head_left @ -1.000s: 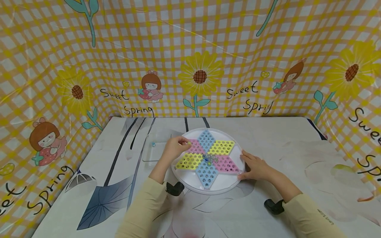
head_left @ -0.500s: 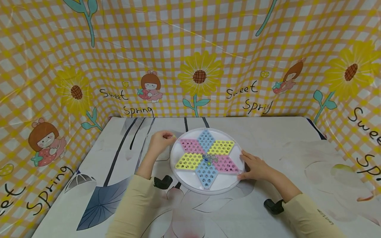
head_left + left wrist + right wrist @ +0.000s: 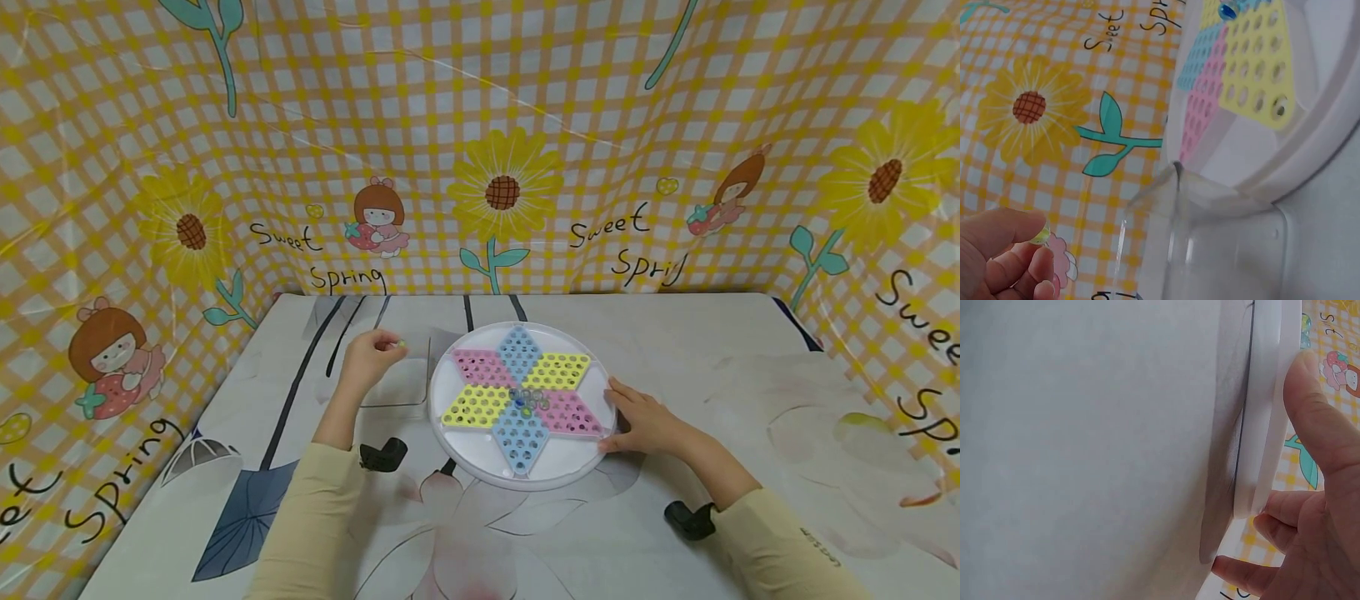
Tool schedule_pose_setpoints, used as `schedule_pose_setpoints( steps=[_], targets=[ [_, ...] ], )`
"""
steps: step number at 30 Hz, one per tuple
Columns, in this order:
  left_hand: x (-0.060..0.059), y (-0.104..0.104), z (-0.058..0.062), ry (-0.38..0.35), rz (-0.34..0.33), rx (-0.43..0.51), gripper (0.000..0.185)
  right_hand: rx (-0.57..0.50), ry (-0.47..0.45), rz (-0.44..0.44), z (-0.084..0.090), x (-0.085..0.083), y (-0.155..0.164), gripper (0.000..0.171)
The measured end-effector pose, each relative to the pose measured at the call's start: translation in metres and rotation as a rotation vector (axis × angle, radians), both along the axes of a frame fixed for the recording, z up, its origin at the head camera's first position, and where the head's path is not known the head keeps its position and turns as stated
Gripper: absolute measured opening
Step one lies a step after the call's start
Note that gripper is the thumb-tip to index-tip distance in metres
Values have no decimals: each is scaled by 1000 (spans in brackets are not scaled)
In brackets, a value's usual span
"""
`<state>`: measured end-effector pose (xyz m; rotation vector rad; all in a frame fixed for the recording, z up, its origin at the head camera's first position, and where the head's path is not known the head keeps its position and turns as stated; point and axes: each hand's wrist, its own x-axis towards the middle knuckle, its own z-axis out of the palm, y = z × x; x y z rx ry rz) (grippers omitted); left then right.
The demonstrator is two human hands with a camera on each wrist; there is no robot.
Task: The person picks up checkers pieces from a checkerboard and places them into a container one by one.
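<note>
My left hand pinches a yellow-green glass marble between thumb and fingers. It is raised over the left part of a clear plastic box, and covers some of it in the head view. Right of the box lies a round white Chinese checkers board with a pink, yellow and blue star of holes. Several glass marbles are gathered around the star's centre. At the board's right edge rests my right hand, its thumb and spread fingers touching the rim, as the right wrist view also shows.
The table has a white cloth printed with flowers and dark lines. Behind and at both sides rises a yellow checked cloth with sunflowers. A black camera mount sits at the left wrist, another black mount at the right.
My left hand has moved left, away from the pink part of the board to above the clear box, carrying the marble. My right hand and the board have stayed in place.
</note>
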<state>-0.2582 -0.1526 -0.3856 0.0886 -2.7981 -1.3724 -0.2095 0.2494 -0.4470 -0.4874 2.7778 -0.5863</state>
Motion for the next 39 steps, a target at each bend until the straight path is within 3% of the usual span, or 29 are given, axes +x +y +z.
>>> schedule_pose_setpoints(
  steps=[13,30,39],
  targets=[
    [6,-18,-14,5,90,-122,26,-2,-3,11,0,-1,-1,97],
    [4,-36,-33,43,88,-83,20,-14,-5,21,6,4,-2,94],
    [6,-27,-24,24,52,-81,27,-18,-5,23,5,3,-2,94]
  ],
)
